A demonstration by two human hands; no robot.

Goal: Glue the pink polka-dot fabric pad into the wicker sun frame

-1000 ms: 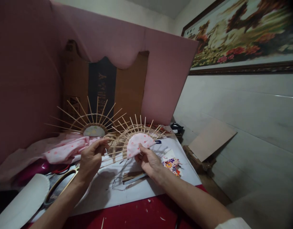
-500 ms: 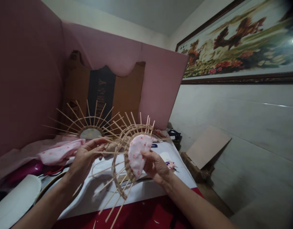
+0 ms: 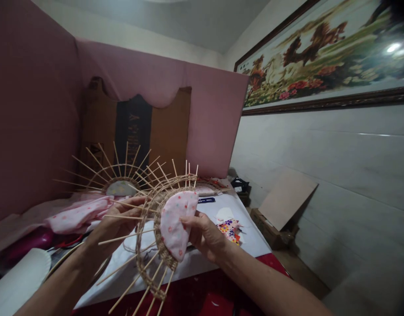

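A half-round woven frame (image 3: 141, 245) of twine and thin sticks is held up before me. At its centre is a half-disc covered in pink dotted cloth (image 3: 175, 224). My right hand (image 3: 203, 235) pinches the straight edge of this half-disc, thumb on the front. My left hand (image 3: 126, 217) is behind the sticks on the left, fingers bent near the twine; the sticks partly hide its fingertips. Behind it, a second stick-and-twine half-round (image 3: 120, 188) with a pale centre leans against cardboard.
Pink dotted cloth (image 3: 78, 215) lies at left, near a white scalloped piece (image 3: 22, 274). A blue cutter (image 3: 206, 200) and colourful scraps (image 3: 230, 230) lie on the white sheet (image 3: 248, 228). Cardboard (image 3: 171, 131) stands at the back; a framed picture (image 3: 320, 61) hangs right.
The woven frame has shifted left and slightly down in view and turned a little, showing more of its twine rim. The right hand still pinches the cloth half-disc. The view has shifted slightly.
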